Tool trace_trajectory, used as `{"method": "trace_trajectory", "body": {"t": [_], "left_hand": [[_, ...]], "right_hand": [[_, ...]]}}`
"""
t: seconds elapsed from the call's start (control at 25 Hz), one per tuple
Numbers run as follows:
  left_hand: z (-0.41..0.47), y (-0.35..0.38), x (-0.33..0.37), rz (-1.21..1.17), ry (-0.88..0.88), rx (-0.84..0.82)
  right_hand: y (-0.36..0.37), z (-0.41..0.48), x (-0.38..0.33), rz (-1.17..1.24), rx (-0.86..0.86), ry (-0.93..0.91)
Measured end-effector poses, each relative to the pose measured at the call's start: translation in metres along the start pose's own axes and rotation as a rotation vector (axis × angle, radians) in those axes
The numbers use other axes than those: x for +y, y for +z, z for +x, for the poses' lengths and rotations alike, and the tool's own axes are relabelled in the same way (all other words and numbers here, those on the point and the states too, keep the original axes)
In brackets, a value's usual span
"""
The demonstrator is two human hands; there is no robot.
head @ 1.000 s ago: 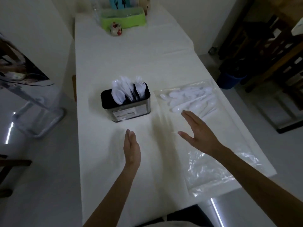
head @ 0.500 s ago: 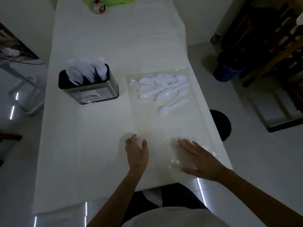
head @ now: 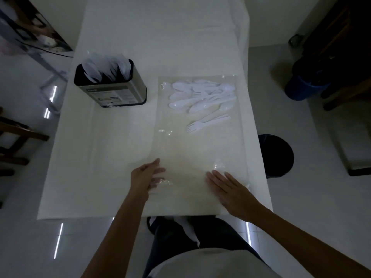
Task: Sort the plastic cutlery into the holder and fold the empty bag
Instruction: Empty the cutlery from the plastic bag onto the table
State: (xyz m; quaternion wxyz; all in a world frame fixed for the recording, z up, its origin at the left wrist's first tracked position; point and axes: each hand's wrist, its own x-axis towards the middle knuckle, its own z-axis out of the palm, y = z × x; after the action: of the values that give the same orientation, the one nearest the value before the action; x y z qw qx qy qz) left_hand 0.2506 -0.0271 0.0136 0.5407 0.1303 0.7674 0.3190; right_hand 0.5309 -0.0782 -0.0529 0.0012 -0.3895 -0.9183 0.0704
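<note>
- Reaching forward over the near edge of the white worktop (head: 120,137), both bare forearms angle inward toward the bag (head: 196,149).
- The left hand (head: 147,177) stands on its edge at the bag's near-left border. Its thumb is above the film and its curled fingers show through from beneath, pinching that border.
- The right hand (head: 232,192) lies palm down on the bag's near-right corner, fingers straight and slightly spread, pressing the film.
- The bag is clear, lies flat and stretches away from both hands, with a glinting wrinkle just beyond the right fingertips.
- The loose cutlery (head: 202,97), white spoons and forks, sits heaped at the bag's far end, well beyond the right hand.
- The holder (head: 112,91), metal with a dark rim, stands well beyond the left hand, near the bag's far-left corner; blurred white pieces stand in it.
</note>
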Motion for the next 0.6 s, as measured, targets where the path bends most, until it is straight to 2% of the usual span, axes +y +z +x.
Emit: {"method": "trace_trajectory", "body": {"t": [0.08,0.16,0.24,0.36,0.48,0.6], "left_hand": [[-0.006,-0.009,-0.007,-0.328,-0.075,-0.095],[-0.014,-0.02,-0.022,-0.687,-0.116,-0.098],[-0.022,-0.027,-0.042,-0.807,-0.088,-0.029],[-0.031,-0.023,-0.058,-0.671,0.006,0.044],[-0.024,-0.018,-0.057,-0.442,0.117,0.152],[-0.009,-0.025,-0.058,-0.428,0.156,0.231]], "right_hand": [[-0.001,0.004,-0.01,0.037,0.028,0.067],[-0.001,0.014,-0.03,0.106,0.066,0.147],[-0.002,0.032,-0.057,0.175,0.11,0.21],[0.004,0.065,-0.098,0.2,0.095,0.256],[0.011,0.093,-0.124,0.204,-0.059,0.259],[0.011,0.093,-0.128,0.202,-0.099,0.194]]}}
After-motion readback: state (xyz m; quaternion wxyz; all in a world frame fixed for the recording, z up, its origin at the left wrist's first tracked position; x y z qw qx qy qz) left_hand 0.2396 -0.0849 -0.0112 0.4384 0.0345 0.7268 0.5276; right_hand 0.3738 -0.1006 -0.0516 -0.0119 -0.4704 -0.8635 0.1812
